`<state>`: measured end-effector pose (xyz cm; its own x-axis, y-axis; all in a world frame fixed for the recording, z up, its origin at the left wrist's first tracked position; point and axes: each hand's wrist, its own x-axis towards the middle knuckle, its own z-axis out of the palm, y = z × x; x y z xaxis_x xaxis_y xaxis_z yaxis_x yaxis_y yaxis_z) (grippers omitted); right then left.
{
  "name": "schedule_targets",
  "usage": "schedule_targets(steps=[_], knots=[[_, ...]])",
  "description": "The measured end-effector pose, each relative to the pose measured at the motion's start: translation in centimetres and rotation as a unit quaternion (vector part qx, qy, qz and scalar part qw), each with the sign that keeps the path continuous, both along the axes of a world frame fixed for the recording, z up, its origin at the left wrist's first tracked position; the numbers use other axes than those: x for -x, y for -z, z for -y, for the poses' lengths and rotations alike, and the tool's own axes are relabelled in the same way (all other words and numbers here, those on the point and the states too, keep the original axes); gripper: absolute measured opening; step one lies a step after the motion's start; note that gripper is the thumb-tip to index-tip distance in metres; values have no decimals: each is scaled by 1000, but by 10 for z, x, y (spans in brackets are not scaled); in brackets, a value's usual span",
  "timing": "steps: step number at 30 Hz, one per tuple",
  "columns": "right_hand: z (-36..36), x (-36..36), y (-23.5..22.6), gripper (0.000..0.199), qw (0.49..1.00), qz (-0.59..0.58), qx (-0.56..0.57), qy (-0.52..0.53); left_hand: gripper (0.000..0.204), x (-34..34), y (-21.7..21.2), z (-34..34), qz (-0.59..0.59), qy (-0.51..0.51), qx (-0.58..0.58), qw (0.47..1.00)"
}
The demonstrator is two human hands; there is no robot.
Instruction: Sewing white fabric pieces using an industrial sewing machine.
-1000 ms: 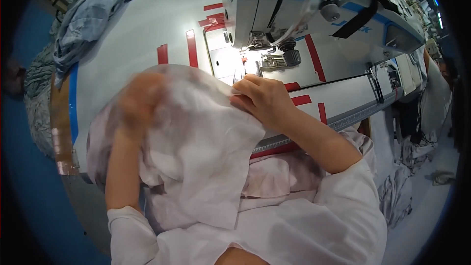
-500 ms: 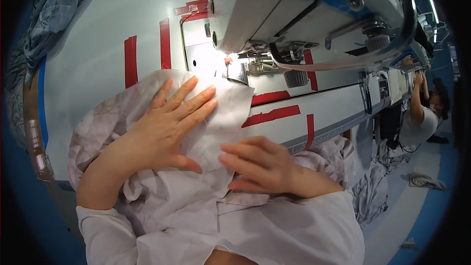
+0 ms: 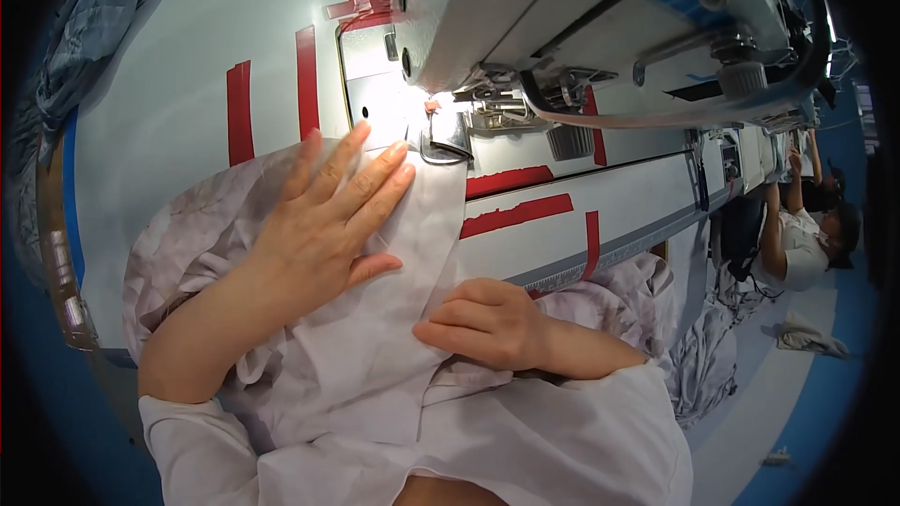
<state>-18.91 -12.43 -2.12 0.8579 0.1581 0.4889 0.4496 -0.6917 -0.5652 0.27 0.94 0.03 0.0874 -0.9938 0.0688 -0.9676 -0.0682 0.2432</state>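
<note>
Sliding fabric closer, both hands stay flat.

I see thin, matt, crumpled pale cloth, a smooth white table with matt red tape, and a glossy machine with shiny metal foot.

A: What's the surface?

B: White sewing table, blue edging at 9 o'clock. Red tape strips stuck on it at 10–11, more red strips at 3 of centre.

A: What sits on it?

B: Sewing machine at 12–1, w/ bright metal plate under its head. Pale fabric spread from centre to 6, its edge up at the plate. Grey-blue cloth pile at 10.
</note>
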Motion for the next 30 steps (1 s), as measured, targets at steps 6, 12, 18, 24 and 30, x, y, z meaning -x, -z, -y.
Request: schedule_targets(steps=[6, 12, 18, 24, 30], knots=[[22, 7, -21, 28, 995, -69, 42, 65, 79, 9, -2, 13, 2, -56, 35, 998], [34, 15, -24, 30, 987, -88, 3, 137, 80, 8, -8, 9, 20, -30, 14, 999], [30, 18, -32, 29, 984, -80, -24, 158, 79, 20, -2, 9, -28, -28, 10, 999], [29, 4, -23, 23, 993, -22, 35, 107, 68, 29, 3, 31, -77, -55, 59, 994], [33, 3, -16, 16, 993, -21, 96, 71, 38, -4, 10, 43, -173, -22, 235, 956]])
